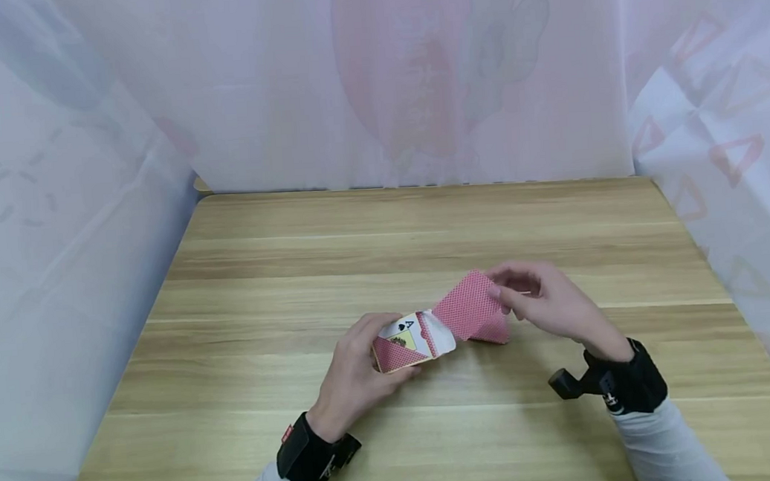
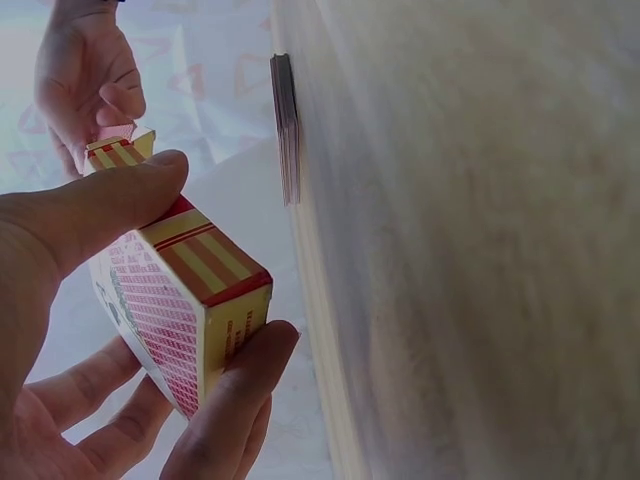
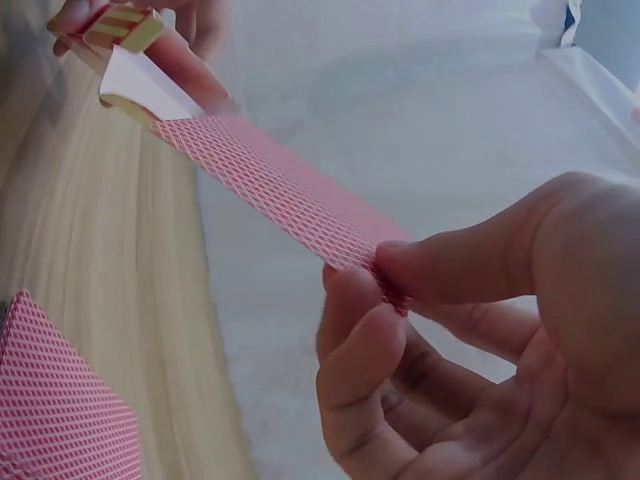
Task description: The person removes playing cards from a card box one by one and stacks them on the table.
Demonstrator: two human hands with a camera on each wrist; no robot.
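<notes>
My left hand (image 1: 376, 351) grips a red and yellow playing-card box (image 1: 405, 342) just above the table, thumb on one narrow side and fingers on the other (image 2: 185, 300). Its end flap (image 3: 140, 85) stands open towards the right. My right hand (image 1: 499, 292) pinches a red-backed card (image 1: 470, 305) between thumb and forefinger (image 3: 365, 275); the card's far end still reaches the box mouth. Beneath the card, a small pile of red-backed cards (image 1: 492, 331) lies face down on the wood (image 3: 60, 410).
The light wooden table (image 1: 384, 233) is enclosed by pale sheer curtains (image 1: 55, 219) on the left, back and right. The pile of cards shows edge-on (image 2: 285, 125) in the left wrist view. Black wrist straps sit on both forearms.
</notes>
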